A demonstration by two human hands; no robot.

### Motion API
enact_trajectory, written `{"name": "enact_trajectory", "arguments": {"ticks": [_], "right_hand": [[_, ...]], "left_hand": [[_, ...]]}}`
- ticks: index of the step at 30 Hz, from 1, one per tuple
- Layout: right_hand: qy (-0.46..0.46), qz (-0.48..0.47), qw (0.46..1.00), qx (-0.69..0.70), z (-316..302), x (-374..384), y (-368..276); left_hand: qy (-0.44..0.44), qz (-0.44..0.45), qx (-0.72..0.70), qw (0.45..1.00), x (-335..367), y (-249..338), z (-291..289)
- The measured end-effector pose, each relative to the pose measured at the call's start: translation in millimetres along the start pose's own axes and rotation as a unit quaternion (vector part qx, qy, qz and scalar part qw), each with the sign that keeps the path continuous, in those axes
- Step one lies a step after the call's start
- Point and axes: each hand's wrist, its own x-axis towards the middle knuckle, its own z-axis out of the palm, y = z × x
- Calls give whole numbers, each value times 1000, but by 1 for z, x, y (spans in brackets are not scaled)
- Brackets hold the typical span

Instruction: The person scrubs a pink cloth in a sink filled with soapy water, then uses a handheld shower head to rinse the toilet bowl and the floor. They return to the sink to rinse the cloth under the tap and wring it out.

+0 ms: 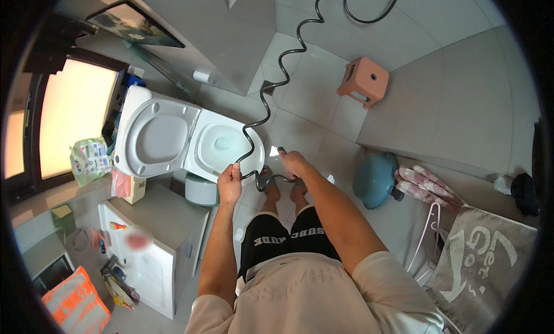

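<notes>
A black coiled hose (287, 52) runs down from the far wall to both my hands. My left hand (230, 185) is closed around it just over the near rim of the white toilet (258, 142). The toilet's lid and seat stand raised, and some water shows in the bowl. From my left hand the hose loops above my feet toward my right hand (294, 163). That hand is closed on the hose's dark nozzle (281, 151), whose tip points away from me beside the bowl. My fingers hide most of the nozzle.
A grey-lidded bin (201, 190) stands left of the toilet front, by the white sink (156, 276). An orange stool (369, 79) is at the far right. A blue basin (374, 181), a checked cloth (424, 183), a pink hanger (426, 233) and a grey mat (496, 265) lie right.
</notes>
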Motion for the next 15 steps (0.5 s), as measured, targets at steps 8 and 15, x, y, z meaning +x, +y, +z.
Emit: {"name": "enact_trajectory", "arguments": {"ticks": [8,15], "right_hand": [[22,4,989,148,-6,6,60],[152,-56,983,84,-7,59,193]], "left_hand": [[-45,28,39,998,0,5,35],[-85,-12,60,995,12,-14,91]]}}
